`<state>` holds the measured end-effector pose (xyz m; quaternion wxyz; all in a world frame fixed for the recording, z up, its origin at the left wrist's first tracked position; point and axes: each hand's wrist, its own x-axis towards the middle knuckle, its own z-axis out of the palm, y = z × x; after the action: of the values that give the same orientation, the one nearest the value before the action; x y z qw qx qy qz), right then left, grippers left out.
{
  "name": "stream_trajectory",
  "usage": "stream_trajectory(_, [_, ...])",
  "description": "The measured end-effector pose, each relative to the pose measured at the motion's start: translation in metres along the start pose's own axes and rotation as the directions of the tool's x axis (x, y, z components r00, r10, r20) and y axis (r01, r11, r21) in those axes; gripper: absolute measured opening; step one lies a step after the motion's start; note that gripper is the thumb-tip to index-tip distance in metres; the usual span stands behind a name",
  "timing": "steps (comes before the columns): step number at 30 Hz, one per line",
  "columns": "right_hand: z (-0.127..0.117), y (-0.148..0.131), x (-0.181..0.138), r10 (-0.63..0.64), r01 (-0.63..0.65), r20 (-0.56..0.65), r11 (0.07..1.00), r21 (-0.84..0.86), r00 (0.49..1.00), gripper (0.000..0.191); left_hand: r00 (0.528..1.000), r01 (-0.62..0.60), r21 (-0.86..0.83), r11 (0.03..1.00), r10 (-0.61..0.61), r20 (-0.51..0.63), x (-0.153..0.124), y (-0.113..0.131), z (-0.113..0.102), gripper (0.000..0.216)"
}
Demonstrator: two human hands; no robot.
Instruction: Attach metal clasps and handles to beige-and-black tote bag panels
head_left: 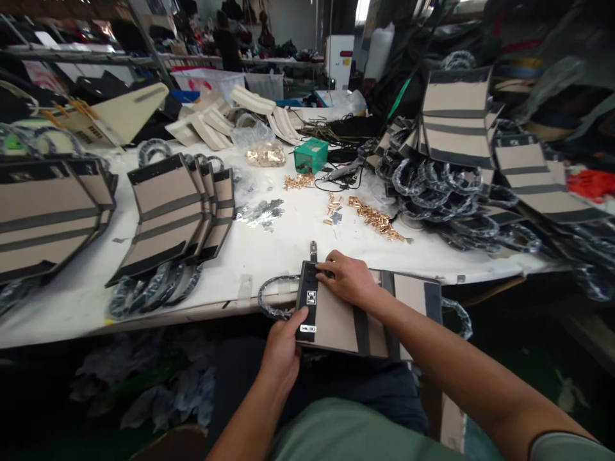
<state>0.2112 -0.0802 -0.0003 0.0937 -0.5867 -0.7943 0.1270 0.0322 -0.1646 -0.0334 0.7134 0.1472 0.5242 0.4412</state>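
White-covered desk (pixel 269 253), with a stiff beige-and-black jointed panel (pixel 336 320) at its near edge, steadied by two hands
The left hand (pixel 284 352) grips the panel's near left corner, thumb on top; the right hand (pixel 350 278) sets narrowed, bunched fingers near the far left corner, though whether they pinch something small I cannot tell. A firm left thumb should keep the panel from rocking on the desk edge; the black plastic-wrapped loop handle (pixel 260 296) to the left is best left slack so it does not tug, the flat black end strip (pixel 306 282) pressed squarely, and the square silver metal plate (pixel 311 297) kept unscratched
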Motion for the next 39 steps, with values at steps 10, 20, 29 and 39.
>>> stream_trajectory(10, [-0.003,0.006,0.005,-0.017,0.017,0.009,1.000,0.018,1.000,0.033,0.521,-0.551,0.826,-0.123,0.722,0.455,-0.016,0.040,-0.037,0.023])
stream_trajectory(20, [0.000,0.003,0.005,0.023,-0.023,-0.032,0.999,-0.025,0.999,0.036,0.657,-0.534,0.653,-0.537,0.223,0.721,0.041,0.063,0.004,0.068])
stream_trajectory(29, [0.007,-0.003,-0.014,-0.065,0.059,-0.070,0.995,-0.082,0.995,0.031,0.641,-0.573,0.660,-0.486,0.235,0.730,0.042,0.064,-0.002,0.066])
stream_trajectory(39, [0.020,-0.019,-0.018,0.026,-0.040,-0.180,0.996,-0.078,0.983,0.017,0.651,-0.613,0.700,-0.365,0.269,0.710,0.041,0.064,-0.006,0.073])
